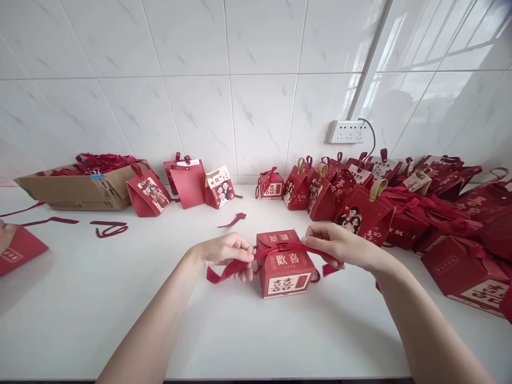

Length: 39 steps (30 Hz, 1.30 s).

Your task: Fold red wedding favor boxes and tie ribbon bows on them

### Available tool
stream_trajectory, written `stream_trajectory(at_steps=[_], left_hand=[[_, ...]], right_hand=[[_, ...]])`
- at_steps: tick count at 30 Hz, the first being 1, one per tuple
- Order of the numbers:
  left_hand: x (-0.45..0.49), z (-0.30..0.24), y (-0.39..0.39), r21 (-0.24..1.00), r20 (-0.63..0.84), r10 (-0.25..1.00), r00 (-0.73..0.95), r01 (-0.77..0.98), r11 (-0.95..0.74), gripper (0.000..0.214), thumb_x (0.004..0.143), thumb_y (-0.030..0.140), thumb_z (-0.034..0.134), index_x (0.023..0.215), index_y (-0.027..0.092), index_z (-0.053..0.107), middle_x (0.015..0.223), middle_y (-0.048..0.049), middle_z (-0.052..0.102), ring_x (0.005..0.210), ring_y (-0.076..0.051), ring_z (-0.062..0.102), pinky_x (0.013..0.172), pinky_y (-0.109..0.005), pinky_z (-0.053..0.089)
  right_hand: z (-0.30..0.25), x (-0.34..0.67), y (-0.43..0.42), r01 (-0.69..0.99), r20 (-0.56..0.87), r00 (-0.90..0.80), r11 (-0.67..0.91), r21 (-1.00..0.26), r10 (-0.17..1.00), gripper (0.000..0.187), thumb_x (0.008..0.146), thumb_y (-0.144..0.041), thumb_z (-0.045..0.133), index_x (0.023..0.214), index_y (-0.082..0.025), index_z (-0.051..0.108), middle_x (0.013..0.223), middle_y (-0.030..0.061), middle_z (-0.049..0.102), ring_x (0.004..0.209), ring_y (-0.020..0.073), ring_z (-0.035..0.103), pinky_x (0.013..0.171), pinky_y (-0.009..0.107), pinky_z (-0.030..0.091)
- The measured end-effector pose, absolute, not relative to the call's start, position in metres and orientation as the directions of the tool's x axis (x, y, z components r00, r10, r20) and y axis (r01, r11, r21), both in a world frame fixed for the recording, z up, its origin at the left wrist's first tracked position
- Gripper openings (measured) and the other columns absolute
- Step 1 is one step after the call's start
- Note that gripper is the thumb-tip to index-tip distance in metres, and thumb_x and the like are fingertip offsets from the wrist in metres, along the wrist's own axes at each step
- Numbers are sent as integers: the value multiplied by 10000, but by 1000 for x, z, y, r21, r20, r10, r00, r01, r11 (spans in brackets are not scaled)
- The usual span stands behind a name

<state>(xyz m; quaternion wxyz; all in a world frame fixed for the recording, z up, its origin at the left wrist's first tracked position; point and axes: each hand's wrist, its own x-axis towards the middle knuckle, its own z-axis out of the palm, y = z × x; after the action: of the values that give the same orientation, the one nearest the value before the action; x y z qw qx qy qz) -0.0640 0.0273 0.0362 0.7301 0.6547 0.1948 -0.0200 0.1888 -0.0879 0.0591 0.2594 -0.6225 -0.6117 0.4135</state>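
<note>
A red gift box (285,272) with gold characters and a cream label stands upright on the white table in front of me. A dark red ribbon (218,274) runs across its top, crossing near the middle. At the box's left, my left hand (232,256) pinches one end of the ribbon, and a tail hangs past the fingers. My right hand (328,242) is closed on the other end at the right, with a ribbon tail below it. Twisted cord handles show at both sides of the box.
A cardboard tray (80,189) full of red ribbons sits back left, with loose ribbon pieces (110,229) before it. Many red gift boxes (364,210) crowd the right side. Another person's hand (6,234) touches a red box (24,250) at the far left. A power strip (350,132) hangs on the tiled wall.
</note>
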Motion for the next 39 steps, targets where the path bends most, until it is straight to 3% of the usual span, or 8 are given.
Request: stream_trajectory(at_steps=[4,7,14,21,27,32,35,39], left_hand=[[-57,43,17,947,-320,267,909,305,97,298,774,409,617,777,112,598,668,-74,695,367,-34,454,333,-155,231],[-53,43,12,952,-293,377,879,304,31,297,805,423,583,804,127,584,569,-25,661,304,-13,366,320,-152,231],[-48,39,11,961,-245,472,847,278,0,320,812,456,547,749,143,552,615,-27,658,376,-71,527,293,-163,250],[-47,53,-3,923,-154,639,753,341,-179,296,821,419,505,744,141,570,667,-13,583,508,-68,477,455,-189,365],[-55,66,-20,756,-21,707,707,474,-452,256,770,370,557,980,231,511,985,-26,597,747,-141,586,612,-241,456],[-60,84,-32,568,-77,672,737,586,-578,147,811,326,470,916,247,536,859,10,634,764,-164,618,631,-252,463],[-60,98,-36,425,-54,661,748,616,-663,176,821,319,455,948,256,560,876,8,629,764,-161,610,620,-249,450],[-55,108,-35,155,-2,612,791,604,-781,209,865,261,364,893,238,570,901,-10,587,728,-153,579,611,-258,424]], right_hand=[[60,193,-87,533,-257,-180,-125,-837,950,432,762,-584,556,647,-181,452,482,-65,387,380,53,326,351,199,229],[60,192,-86,445,-139,-266,-6,-895,954,389,805,-525,543,663,-164,515,567,-25,485,484,79,447,454,214,365],[54,175,-83,323,175,-244,251,-912,954,296,880,-403,489,890,-176,680,1143,79,586,975,193,577,777,263,459],[40,152,-77,445,326,-111,340,-828,939,271,859,-352,522,747,-161,680,792,51,619,712,157,575,635,259,449],[33,143,-74,489,387,-126,397,-777,913,266,892,-229,405,850,-191,665,825,50,615,747,153,579,678,271,448],[27,139,-73,431,391,18,346,-833,920,9,822,-204,501,820,-207,493,782,3,652,717,148,610,692,284,458],[24,139,-72,339,349,70,306,-890,935,194,791,-203,552,915,-226,405,786,-21,683,691,141,625,677,283,468],[27,139,-71,300,290,45,264,-917,956,86,777,-194,568,856,-199,535,831,8,713,760,146,658,702,266,479]])
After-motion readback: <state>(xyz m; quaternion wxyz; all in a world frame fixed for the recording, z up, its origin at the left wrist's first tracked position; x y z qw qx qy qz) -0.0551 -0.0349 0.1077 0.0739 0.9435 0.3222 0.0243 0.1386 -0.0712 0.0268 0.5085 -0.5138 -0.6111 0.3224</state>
